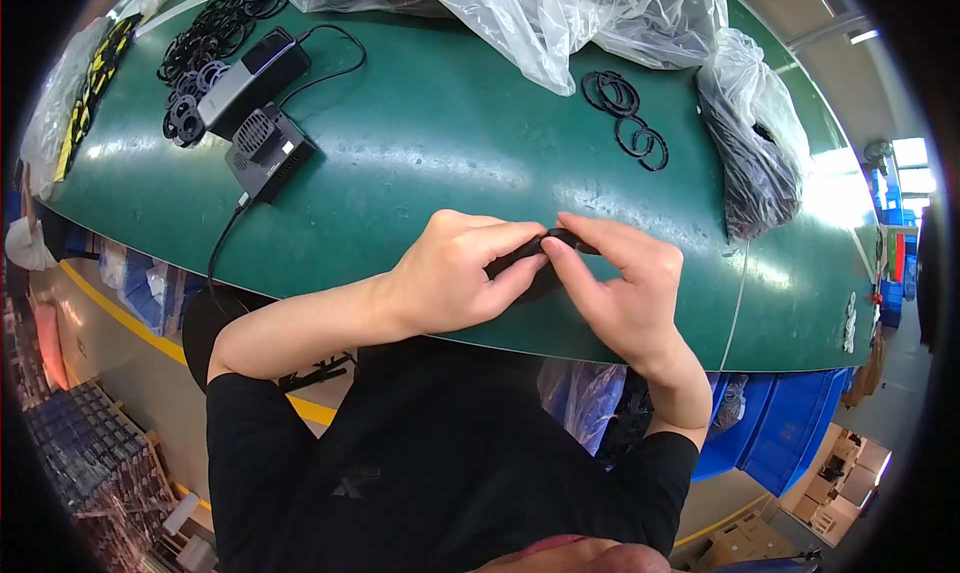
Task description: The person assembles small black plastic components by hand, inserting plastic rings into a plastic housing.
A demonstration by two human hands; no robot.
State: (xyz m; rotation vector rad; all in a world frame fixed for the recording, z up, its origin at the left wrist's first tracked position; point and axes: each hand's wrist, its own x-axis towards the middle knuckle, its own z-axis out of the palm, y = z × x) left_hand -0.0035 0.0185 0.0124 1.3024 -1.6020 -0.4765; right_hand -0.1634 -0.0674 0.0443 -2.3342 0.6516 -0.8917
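My left hand (452, 271) and my right hand (632, 283) meet over the near edge of the green table. Between their thumbs and fingers both pinch a thin black curved part (567, 237). It resembles the loose black rings on the table, but my fingers cover much of it and its full shape is hidden. Farther off to the right lie several black rings (641, 143), some overlapping.
A clear plastic bag (540, 33) spreads over the far edge. Another bag (752, 138) with dark contents stands at right. Two dark boxy devices (270, 153) with cables and a heap of black rings (188, 108) sit at left. Blue bins (790, 428) are below the table.
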